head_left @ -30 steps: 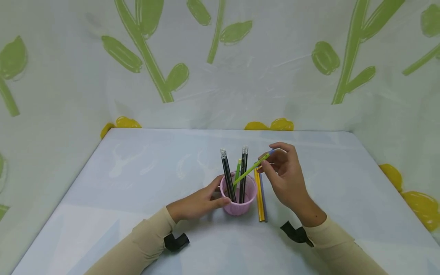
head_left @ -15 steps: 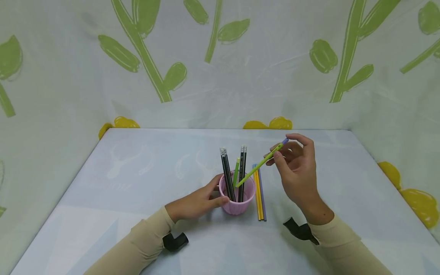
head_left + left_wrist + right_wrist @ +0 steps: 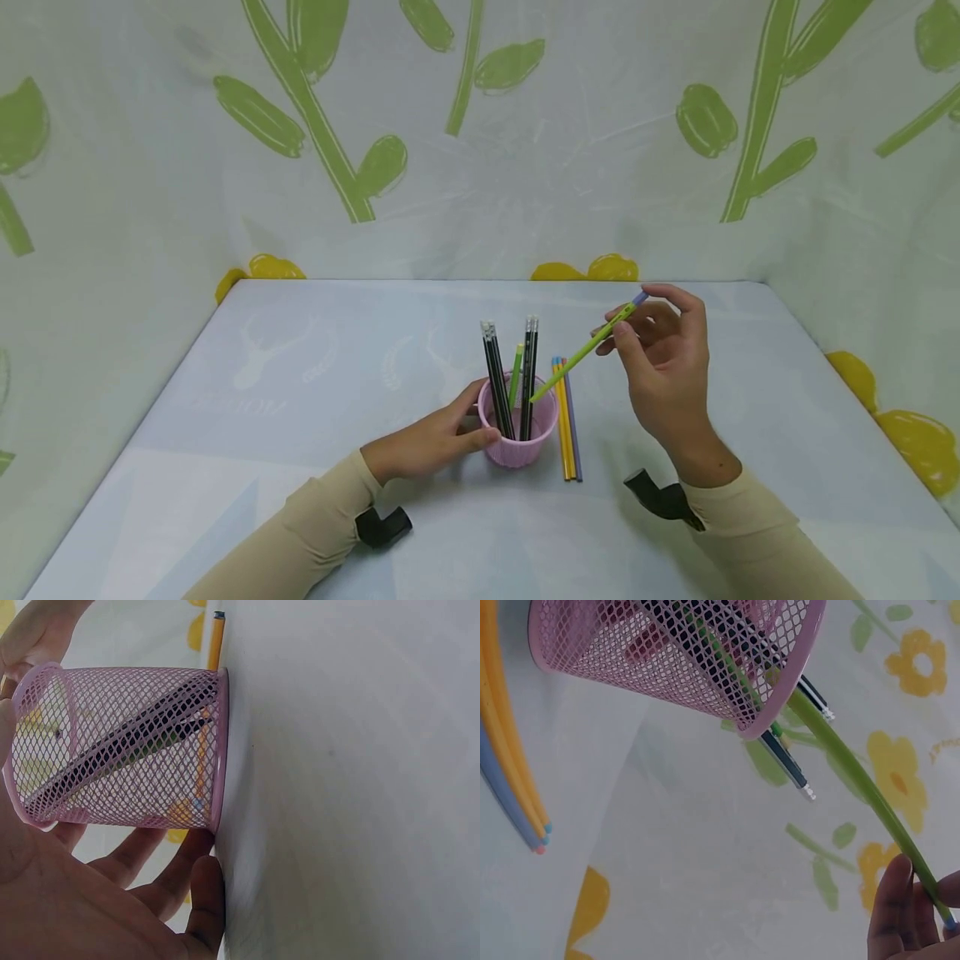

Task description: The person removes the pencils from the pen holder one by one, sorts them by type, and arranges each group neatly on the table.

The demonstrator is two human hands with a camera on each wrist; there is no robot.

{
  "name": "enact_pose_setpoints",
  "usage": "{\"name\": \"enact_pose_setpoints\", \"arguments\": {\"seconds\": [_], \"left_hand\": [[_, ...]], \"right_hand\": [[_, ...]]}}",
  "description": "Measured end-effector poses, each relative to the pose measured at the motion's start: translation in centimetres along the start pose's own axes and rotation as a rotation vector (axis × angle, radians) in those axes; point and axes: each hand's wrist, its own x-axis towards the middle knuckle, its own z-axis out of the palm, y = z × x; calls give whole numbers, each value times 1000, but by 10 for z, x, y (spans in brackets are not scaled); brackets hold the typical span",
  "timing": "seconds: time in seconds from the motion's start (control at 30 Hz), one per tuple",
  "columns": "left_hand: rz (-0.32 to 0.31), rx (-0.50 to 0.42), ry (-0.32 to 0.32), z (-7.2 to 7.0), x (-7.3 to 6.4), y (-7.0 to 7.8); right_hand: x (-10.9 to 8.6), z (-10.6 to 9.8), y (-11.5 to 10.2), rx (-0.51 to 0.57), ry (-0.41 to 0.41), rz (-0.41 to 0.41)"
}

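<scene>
My left hand grips a pink mesh pencil cup, its thumb at the near rim and its fingers round the far left side. The cup stands upright. In it lean several black pencils with silvery ends and a short green pencil. To the right, my right hand pinches a long light-green pencil near its blue end, tilted with the lower tip over the cup's opening. In the right wrist view that light-green pencil slants past the cup rim.
Just right of the cup, yellow pencils and a purple-blue pencil lie side by side on the pale tabletop. A wall sheet with green leaf prints rises behind the table. Black straps hang at both wrists.
My right hand has moved right and upward with the light-green pencil, drawing its lower end up from inside the cup toward the right rim. My left hand stays on the cup.
</scene>
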Motion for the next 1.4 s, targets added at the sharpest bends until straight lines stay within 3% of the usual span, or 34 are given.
{"name": "enact_pose_setpoints", "arguments": {"seconds": [0.33, 0.53, 0.83, 1.4], "left_hand": [[17, -9, 0, 0, -1, 0], [-12, -26, -18, 2, -2, -2], [-14, -14, -14, 2, -1, 0], [10, -16, -8, 1, 0, 0]], "right_hand": [[4, -6, -2, -2, 54, 12], [2, -7, 0, -17, 65, 56], [1, -7, 10, -77, 3, 104], [3, -10, 53, -294, -223, 453]]}}
